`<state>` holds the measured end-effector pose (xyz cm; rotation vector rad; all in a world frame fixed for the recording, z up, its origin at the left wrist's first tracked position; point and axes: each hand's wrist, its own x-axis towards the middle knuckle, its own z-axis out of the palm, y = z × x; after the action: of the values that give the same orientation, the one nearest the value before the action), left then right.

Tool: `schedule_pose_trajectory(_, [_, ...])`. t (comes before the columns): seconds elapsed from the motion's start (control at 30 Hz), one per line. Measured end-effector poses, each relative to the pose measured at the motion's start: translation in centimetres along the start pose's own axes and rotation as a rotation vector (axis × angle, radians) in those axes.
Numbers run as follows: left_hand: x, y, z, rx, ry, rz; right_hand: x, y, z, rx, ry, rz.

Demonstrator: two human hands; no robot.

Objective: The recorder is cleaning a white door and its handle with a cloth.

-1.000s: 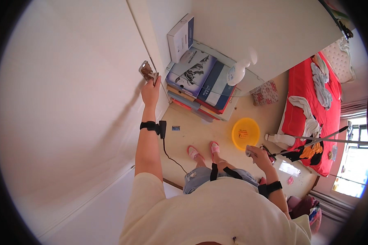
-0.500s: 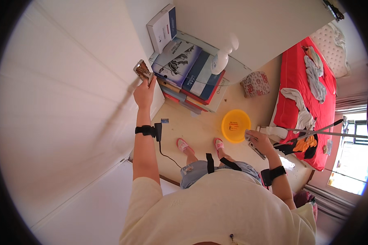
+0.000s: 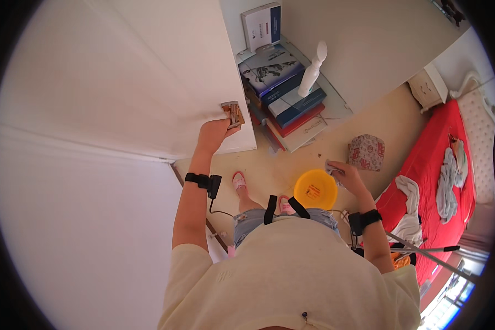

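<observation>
Head view: the left hand [image 3: 213, 135] is on the metal handle [image 3: 232, 114] of the white door [image 3: 143, 77], fingers curled round it; door edge and handle sit further right in view than half a second ago, and a bedside cabinet [image 3: 428, 88] has come in at upper right; the right hand [image 3: 348, 177] pinches a greyish cloth [image 3: 332, 167], seen by the upper rim of the yellow basin [image 3: 329, 190], whether touching I cannot tell; the cloth is mostly hidden by fingers, the left thumb is hard to make out, one shoe [image 3: 285, 205] is partly covered, and the window [image 3: 451, 297] is cut off by the lens rim; the count: two hands, one handle, one cloth, one basin, two shoes, one spray bottle [image 3: 312, 77], one patterned cube [image 3: 367, 153].
</observation>
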<state>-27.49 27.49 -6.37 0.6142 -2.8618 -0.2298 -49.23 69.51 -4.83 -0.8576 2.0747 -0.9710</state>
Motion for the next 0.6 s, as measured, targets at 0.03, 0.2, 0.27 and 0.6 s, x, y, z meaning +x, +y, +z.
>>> schedule_pose_trajectory(0.03, [-1.7, 0.8, -0.1, 0.089, -0.006, 0.012, 0.1, 0.5, -0.3, -0.060, -0.007, -0.064])
schedule_pose_trajectory(0.2, [-10.0, 5.4, -2.4, 0.209, 0.069, -0.031, -0.6, 0.4, -1.5, -0.052, -0.128, -0.084])
schedule_pose_trajectory(0.27, [-13.0, 6.5, -3.0, 0.153, -0.030, -0.111, -0.1, 2.3, -1.0, -0.127, -0.162, -0.257])
schedule_pose_trajectory(0.6, [-29.8, 13.7, -7.3, 0.178, 0.002, -0.370, 1.1, 2.4, 3.0, -0.053, -0.359, -0.252])
